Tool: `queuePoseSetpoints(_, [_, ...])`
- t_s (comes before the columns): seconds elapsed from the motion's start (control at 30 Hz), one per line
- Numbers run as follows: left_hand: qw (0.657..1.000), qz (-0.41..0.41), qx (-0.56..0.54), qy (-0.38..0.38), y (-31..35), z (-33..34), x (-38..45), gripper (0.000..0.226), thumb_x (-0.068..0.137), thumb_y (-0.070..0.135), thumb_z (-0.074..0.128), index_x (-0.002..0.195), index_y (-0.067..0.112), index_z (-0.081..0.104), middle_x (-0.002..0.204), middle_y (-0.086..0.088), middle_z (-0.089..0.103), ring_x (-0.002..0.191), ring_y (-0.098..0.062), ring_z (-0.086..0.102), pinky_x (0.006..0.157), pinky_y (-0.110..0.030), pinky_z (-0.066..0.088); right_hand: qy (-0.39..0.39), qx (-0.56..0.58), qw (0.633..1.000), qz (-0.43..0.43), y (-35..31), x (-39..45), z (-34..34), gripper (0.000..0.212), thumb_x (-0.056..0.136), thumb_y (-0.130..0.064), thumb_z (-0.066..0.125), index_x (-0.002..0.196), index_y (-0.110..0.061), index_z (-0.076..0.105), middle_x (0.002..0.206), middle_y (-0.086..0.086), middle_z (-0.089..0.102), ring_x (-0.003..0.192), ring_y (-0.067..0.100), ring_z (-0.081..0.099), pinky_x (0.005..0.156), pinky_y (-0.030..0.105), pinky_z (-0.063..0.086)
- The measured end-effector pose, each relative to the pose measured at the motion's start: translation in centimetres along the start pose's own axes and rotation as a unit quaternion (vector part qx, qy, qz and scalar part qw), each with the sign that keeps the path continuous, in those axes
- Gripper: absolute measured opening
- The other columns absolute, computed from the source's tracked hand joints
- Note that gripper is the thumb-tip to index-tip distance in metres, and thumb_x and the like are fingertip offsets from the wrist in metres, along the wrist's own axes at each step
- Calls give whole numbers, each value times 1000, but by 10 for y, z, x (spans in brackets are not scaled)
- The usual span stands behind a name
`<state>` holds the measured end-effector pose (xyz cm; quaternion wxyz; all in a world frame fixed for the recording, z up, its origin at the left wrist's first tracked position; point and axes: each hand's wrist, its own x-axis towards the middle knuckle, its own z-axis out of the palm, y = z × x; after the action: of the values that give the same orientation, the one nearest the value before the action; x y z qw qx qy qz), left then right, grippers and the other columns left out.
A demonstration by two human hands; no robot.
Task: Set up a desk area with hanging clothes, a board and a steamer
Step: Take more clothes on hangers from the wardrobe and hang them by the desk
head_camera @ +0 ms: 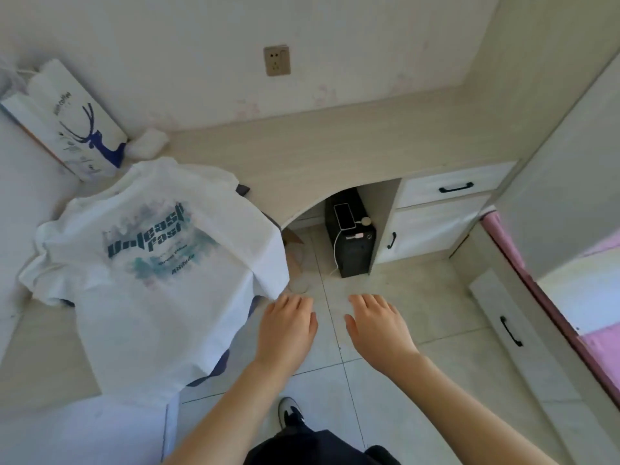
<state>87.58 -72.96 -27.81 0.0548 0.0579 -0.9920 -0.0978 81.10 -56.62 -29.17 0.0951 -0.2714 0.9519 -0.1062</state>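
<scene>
A white T-shirt (pixel 157 263) with a teal printed back lies spread over the left part of the pale wooden desk (pixel 335 152), its hem hanging past the desk edge. Darker cloth (pixel 219 364) peeks out from under it. My left hand (pixel 288 327) hovers palm down just right of the shirt's lower corner, fingers apart, holding nothing. My right hand (pixel 377 325) hovers beside it over the tiled floor, also palm down and holding nothing. No board or steamer shows in this view.
A white paper bag (pixel 70 119) with a blue deer leans at the desk's back left, a white bundle (pixel 149 142) beside it. A wall socket (pixel 277 60) sits above the desk. A black box (pixel 352 236) with a phone stands under it. Drawers (pixel 453 187) and a pink-edged bed (pixel 550 297) are right.
</scene>
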Motion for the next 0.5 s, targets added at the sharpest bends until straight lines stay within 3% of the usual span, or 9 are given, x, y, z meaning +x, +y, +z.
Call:
queuePoseSetpoints(0.1, [999, 39, -19, -10, 57, 15, -5, 5, 83, 16, 66, 86, 12, 67, 80, 0, 66, 78, -24, 60, 65, -35, 50, 9, 0, 999, 38, 48, -49, -9, 35, 99, -37, 36, 126, -17, 50, 120, -1, 59, 114, 20, 52, 96, 28, 39])
queuePoseSetpoints(0.3, [991, 100, -50, -70, 188, 58, -32, 22, 95, 27, 42, 107, 19, 59, 102, 7, 62, 100, -18, 52, 82, -30, 42, 18, -7, 992, 124, 152, -159, -32, 36, 98, -37, 39, 125, -16, 52, 120, 0, 59, 116, 23, 51, 99, 30, 37])
queuePoseSetpoints(0.5, [975, 178, -54, -124, 292, 83, -55, 27, 97, 27, 37, 116, 23, 56, 109, 9, 61, 104, -16, 51, 85, -27, 42, 23, -5, 975, 222, 223, -251, -41, 36, 99, -37, 37, 124, -17, 51, 122, 0, 57, 119, 23, 49, 100, 30, 35])
